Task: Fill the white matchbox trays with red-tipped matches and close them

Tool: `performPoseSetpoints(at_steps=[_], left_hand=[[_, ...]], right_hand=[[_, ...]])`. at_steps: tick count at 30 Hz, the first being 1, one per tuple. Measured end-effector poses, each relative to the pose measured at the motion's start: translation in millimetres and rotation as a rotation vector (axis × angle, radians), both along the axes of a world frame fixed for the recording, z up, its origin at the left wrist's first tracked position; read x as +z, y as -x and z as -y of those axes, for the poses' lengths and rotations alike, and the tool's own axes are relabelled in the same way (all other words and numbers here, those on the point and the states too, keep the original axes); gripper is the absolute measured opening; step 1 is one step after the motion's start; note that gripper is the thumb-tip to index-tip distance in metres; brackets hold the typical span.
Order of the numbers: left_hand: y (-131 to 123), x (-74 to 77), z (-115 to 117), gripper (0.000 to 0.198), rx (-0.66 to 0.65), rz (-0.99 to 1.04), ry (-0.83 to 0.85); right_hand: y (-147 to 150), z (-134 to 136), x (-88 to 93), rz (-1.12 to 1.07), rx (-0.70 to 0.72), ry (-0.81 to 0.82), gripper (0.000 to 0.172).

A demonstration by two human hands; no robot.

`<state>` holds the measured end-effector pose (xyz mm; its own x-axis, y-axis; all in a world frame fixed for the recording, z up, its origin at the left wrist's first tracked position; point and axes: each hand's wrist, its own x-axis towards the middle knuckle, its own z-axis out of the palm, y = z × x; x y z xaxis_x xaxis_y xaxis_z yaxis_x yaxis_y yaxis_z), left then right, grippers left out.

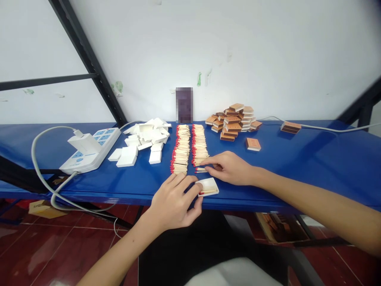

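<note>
At the shelf's front edge, my left hand grips a small white matchbox tray between thumb and fingers. A few matches lie inside that tray. My right hand reaches in from the right, thumb and index finger close together at the near end of the right row of matches. A few red-headed matches set slightly apart from the row are at its thumb tip. Just left runs a second row of matches, heads facing left.
White matchbox trays are heaped on the blue shelf, left of the matches. Brown matchbox sleeves are piled at right, with single ones nearby. A power strip with a plugged-in adapter and cable stands far left. A dark upright rectangle leans at the wall.
</note>
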<state>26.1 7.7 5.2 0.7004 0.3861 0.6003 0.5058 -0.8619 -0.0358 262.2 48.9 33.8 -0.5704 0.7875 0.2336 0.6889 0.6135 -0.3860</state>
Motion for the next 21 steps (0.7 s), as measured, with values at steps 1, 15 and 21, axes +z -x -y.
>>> performPoseSetpoints(at_steps=[1, 15, 21], left_hand=[[0.0, 0.0, 0.1, 0.019, 0.000, -0.001, 0.001], [-0.2, 1.2, 1.3, 0.019, 0.010, -0.001, -0.018], [-0.2, 1.7, 1.4, 0.019, 0.010, 0.001, -0.019]], right_hand=[[0.2, 0.1, 0.2, -0.001, -0.001, 0.002, 0.031], [0.0, 0.2, 0.1, -0.020, -0.009, -0.012, 0.027], [0.7, 1.2, 0.7, -0.013, -0.002, -0.011, 0.027]])
